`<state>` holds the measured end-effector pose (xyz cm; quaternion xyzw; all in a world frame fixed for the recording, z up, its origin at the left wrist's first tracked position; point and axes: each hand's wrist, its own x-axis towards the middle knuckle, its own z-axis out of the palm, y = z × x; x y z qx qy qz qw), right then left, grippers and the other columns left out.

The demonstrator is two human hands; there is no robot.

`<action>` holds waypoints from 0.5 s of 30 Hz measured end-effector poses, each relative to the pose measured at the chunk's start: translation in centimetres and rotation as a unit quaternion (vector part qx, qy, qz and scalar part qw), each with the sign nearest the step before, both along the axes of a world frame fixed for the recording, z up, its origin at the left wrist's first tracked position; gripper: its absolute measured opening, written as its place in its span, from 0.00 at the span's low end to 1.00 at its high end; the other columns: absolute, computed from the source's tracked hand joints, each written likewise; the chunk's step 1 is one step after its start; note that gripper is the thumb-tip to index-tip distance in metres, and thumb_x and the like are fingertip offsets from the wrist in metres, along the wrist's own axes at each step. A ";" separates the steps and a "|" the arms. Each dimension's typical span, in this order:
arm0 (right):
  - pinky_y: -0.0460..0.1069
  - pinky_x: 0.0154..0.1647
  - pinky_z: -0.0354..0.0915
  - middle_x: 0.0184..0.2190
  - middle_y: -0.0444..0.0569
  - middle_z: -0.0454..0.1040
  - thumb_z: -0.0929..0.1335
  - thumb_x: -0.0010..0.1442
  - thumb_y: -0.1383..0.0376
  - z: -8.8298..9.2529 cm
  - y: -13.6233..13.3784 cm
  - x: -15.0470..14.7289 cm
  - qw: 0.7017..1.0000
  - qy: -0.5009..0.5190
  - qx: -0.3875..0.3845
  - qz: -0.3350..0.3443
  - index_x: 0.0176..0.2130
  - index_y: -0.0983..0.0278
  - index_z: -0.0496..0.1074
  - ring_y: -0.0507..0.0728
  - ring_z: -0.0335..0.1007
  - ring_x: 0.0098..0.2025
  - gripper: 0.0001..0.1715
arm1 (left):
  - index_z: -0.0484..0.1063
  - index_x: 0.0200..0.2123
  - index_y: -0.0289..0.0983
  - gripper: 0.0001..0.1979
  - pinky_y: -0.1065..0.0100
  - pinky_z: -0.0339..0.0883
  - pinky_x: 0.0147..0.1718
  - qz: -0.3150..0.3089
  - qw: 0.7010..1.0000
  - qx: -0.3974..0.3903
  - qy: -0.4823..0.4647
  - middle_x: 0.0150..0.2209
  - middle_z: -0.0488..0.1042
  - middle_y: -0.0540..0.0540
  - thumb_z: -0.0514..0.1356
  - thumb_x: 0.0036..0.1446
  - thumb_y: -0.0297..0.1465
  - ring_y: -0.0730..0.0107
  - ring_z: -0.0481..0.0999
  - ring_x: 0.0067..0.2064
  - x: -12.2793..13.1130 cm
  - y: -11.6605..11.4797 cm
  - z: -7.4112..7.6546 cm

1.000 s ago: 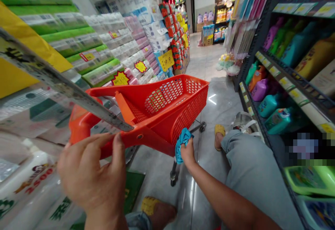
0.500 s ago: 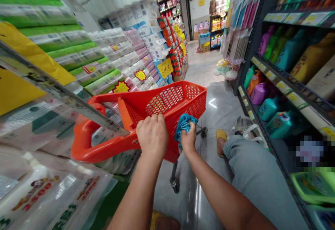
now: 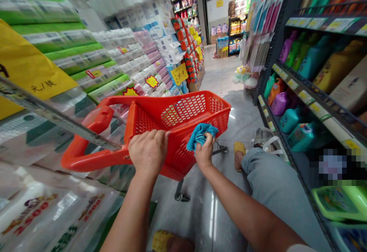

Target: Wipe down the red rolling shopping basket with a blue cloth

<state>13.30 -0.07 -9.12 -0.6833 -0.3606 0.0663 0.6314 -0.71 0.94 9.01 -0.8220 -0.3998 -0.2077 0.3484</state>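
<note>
A red plastic shopping cart (image 3: 183, 137) with perforated walls stands in front of me. Closed over the near side rim, close to where the handle frame begins, is my left hand (image 3: 147, 151). A crumpled blue cloth (image 3: 197, 134) is bunched in the fingers of my right hand (image 3: 205, 152), against the outside of the cart's near wall. The cart's looped handle (image 3: 94, 160) reaches left. In front of that handle a worn metal bar (image 3: 60, 114) crosses at a slant.
Green-and-white paper packs (image 3: 69, 53) are stacked on the left beside a yellow price sign (image 3: 31, 68). Shelves (image 3: 315, 107) of bottles line the right. A bag (image 3: 265, 139) lies by my knee. Grey tiled floor (image 3: 223, 68) runs ahead between them.
The cart's handle end and my left hand on its rim have shifted left, and its front end slightly right. My right hand has moved slightly; the cloth looks more spread out.
</note>
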 end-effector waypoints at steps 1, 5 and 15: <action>0.57 0.52 0.65 0.49 0.58 0.64 0.63 0.52 0.73 -0.5 -0.6 -0.8 1.000 -0.011 -0.004 0.023 0.50 0.63 0.66 0.62 0.67 0.48 0.24 | 0.72 0.28 0.40 0.19 0.60 0.55 0.35 0.003 1.000 -0.002 -0.007 0.27 0.77 0.48 0.52 0.69 0.40 0.62 0.74 0.31 -0.2 -0.1 0.0; 0.53 0.46 0.66 0.45 0.50 0.65 0.65 0.47 0.75 -2.5 -2.6 -1.7 0.996 -0.035 -0.025 0.077 0.40 0.59 0.69 0.58 0.68 0.39 0.20 | 0.71 0.29 0.40 0.18 0.58 0.56 0.42 0.035 0.999 0.005 -0.022 0.28 0.76 0.47 0.52 0.69 0.41 0.60 0.73 0.34 -1.1 -0.4 -0.5; 0.51 0.44 0.68 0.44 0.49 0.67 0.65 0.51 0.74 -5.4 -4.0 -5.9 0.998 0.014 -0.046 0.038 0.41 0.61 0.69 0.56 0.69 0.39 0.16 | 0.68 0.31 0.41 0.17 0.57 0.54 0.46 0.070 0.997 0.020 -0.033 0.29 0.74 0.47 0.50 0.70 0.41 0.60 0.69 0.36 -1.4 -1.6 -1.7</action>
